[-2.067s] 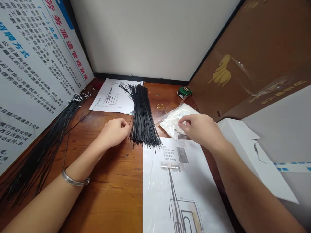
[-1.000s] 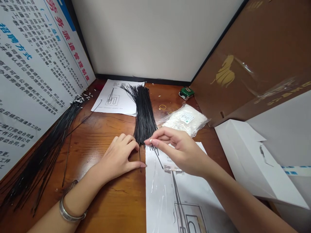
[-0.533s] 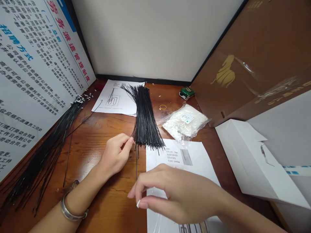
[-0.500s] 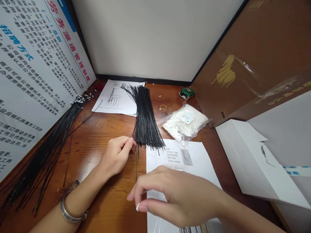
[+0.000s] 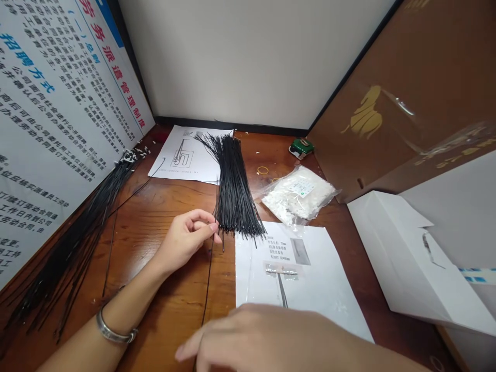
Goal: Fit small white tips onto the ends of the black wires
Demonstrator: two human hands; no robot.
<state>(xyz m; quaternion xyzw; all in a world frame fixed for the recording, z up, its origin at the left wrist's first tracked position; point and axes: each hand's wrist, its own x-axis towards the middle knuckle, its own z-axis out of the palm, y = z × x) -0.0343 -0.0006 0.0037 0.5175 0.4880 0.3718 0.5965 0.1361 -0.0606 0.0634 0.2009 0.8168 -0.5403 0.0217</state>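
My left hand [image 5: 189,237] is closed in a pinch at the lower left corner of a bundle of thin black wires [image 5: 236,191]. From its fingertips a single black wire [image 5: 209,289] runs down across the table towards my right hand [image 5: 248,341]. That hand is low in the picture, its fingers bent downward. Its thumb and pinching fingertips fall below the picture's edge, so what they hold is hidden. Under and beyond it lies a printed sheet [image 5: 329,279] with a small clear packet [image 5: 281,270] on top.
More black wires with white ends [image 5: 89,222] lie along the left board. At the back are a drawing sheet [image 5: 163,165] and a green tape measure [image 5: 301,148]. A bag of white pieces [image 5: 300,196] sits right of the bundle. A white box [image 5: 399,253] stands at the right.
My right hand has moved down and slightly left, and the single wire has swung left with it. The small white piece pinched there earlier is out of sight. My left hand stays by the bundle.
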